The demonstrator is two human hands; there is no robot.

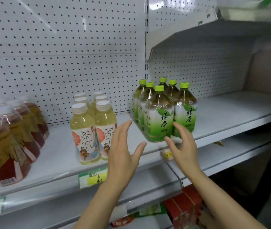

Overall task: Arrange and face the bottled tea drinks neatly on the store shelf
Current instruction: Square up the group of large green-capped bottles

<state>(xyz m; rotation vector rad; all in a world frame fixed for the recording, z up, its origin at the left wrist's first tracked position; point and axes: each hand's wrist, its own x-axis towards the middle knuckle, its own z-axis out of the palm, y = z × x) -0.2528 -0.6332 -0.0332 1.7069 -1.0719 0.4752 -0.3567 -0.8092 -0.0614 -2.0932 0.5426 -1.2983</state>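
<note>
From the head camera, a grey shelf runs across a white pegboard back panel. The green tea bottles, a shrink-wrapped cluster with lime-green caps, stand upright right of centre, near the shelf's front edge. To their left, apart from them, stand the pale yellow tea bottles with white caps in two rows running front to back, labels facing out. Far left sits a wrapped pack of red tea bottles (partly cut off by the frame edge).

The left hand is raised in front of the shelf between the yellow and green bottles, fingers straight and spread, holding nothing. The right hand hovers just in front of the green pack's near right corner, fingers loosely extended; whether its fingertips touch the wrap cannot be told.

A green and yellow price tag hangs on the shelf edge below the yellow bottles. Red packages lie on the lower level.
</note>
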